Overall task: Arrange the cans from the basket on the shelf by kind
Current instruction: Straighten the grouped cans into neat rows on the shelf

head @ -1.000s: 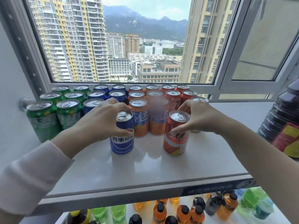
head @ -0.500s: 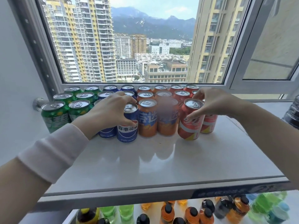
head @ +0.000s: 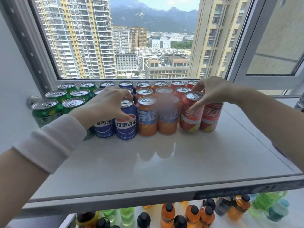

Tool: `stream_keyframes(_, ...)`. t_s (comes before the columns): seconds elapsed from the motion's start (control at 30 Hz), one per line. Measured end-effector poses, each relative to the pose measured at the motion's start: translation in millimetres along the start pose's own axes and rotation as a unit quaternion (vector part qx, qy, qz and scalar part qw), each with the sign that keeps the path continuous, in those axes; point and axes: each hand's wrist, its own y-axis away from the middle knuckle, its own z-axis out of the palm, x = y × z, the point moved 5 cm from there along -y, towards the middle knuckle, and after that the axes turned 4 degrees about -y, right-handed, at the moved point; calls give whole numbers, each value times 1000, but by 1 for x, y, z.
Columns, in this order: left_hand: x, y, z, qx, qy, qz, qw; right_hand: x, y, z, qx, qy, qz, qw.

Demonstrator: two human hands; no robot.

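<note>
Cans stand in rows by colour at the back of the white shelf (head: 164, 162): green cans (head: 46, 111) at the left, then blue, orange cans (head: 146, 117) and red ones at the right. My left hand (head: 107, 104) grips a blue can (head: 126, 122) from above; that can stands in the front row beside another blue can (head: 104, 127). My right hand (head: 212, 92) holds a red can (head: 190, 112) by its top, thumb on its front. The red can leans slightly left against a second red can (head: 211, 116).
A window frame (head: 236, 46) runs just behind the can rows. Below the shelf's front edge, a lower shelf holds several bottles (head: 167, 214) of orange, green and dark drinks. A dark object (head: 300, 102) shows at the far right edge.
Both hands have pushed their cans back from the open shelf into the front row: the blue can next to the other blue cans, the red can next to the red ones.
</note>
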Motion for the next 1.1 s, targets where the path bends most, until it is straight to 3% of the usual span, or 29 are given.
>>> stream_keyframes(0.7, 4, 6, 2, 13, 6, -38, 999, 16, -18, 16, 0, 68, -6, 998)
stream_keyframes(0.87, 6, 6, 6, -23, -19, -43, 999, 20, -14, 17, 25, 93, -22, 995)
stream_keyframes(0.97, 14, 7, -4, -29, -43, -31, 998, 25, -2, -5, 79, 29, -54, 995)
stream_keyframes(1.1, 66, 2, -23, 89, 44, 26, 995, 61, 20, -27, 166, -117, -56, 978)
